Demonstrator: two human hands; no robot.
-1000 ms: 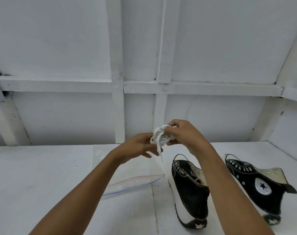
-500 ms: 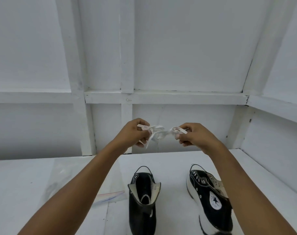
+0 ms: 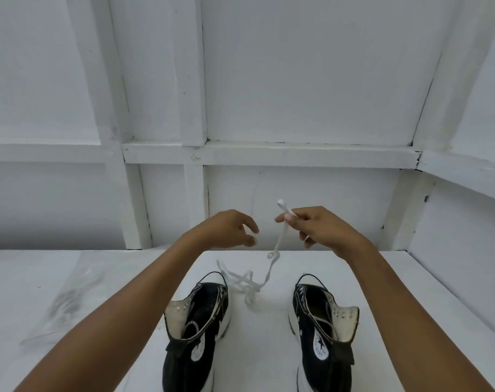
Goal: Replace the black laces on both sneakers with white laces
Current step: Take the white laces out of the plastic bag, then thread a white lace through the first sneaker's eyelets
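At the far left a clear plastic bag (image 3: pixel 62 304) lies flat on the white surface (image 3: pixel 254 349). The left hand (image 3: pixel 229 230) hovers above the surface, palm down. Its grip is slack: the fingers are loosely curled and, as far as the blur allows, hold nothing. Below it the left sneaker (image 3: pixel 195 329) stands with its collar open and its eyelets apparently bare. Black lace on black canvas would be hard to spot, so I judge rather than see that the old laces are out. Between the shoes the white lace (image 3: pixel 268 267) runs from a tangle on the surface up to the right hand (image 3: pixel 319 227), raised level with the left, whose grip pinches the lace near its end. The right sneaker (image 3: pixel 322 335) looks equally unlaced. No white lace is threaded yet, so both shoes are left to do.
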